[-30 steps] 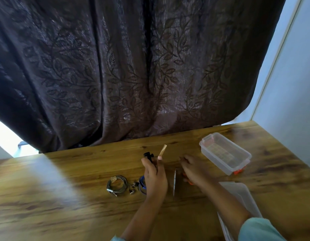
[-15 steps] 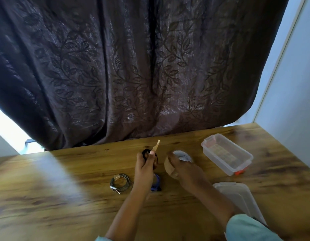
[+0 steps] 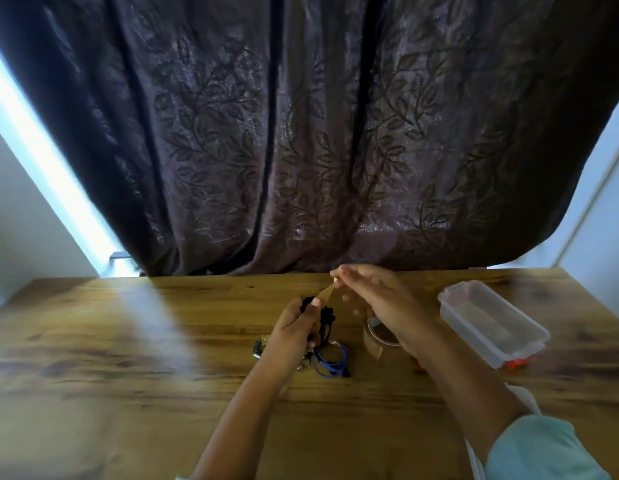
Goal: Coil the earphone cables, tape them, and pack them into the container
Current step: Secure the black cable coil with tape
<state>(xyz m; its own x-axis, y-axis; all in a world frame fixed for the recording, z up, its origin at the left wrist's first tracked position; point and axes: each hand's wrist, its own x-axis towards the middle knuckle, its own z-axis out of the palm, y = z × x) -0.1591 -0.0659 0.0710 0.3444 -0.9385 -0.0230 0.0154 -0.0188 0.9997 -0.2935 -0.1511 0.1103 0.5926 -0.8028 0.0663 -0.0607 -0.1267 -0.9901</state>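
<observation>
My left hand (image 3: pixel 294 329) is shut on a coiled black earphone cable (image 3: pixel 327 315), raised just above the wooden table (image 3: pixel 128 393). A short strip of brown tape (image 3: pixel 327 292) runs from my left thumb up to my right hand (image 3: pixel 374 299), whose fingertips pinch its far end. A blue coiled earphone cable (image 3: pixel 330 362) lies on the table under my left wrist. A grey coiled cable (image 3: pixel 258 349) peeks out left of that wrist. The brown tape roll (image 3: pixel 379 337) rests on the table beneath my right hand. The clear plastic container (image 3: pixel 491 327) stands open at the right.
A dark leaf-patterned curtain (image 3: pixel 301 133) hangs behind the table's far edge. The container's clear lid (image 3: pixel 523 396) lies at the right, mostly hidden by my right forearm. A small orange piece (image 3: pixel 514 364) shows at the container's near corner.
My right hand let go of the tape roll, which now rests on the table, and rose to pinch the free end of the tape strip. My left hand kept hold of the black cable.
</observation>
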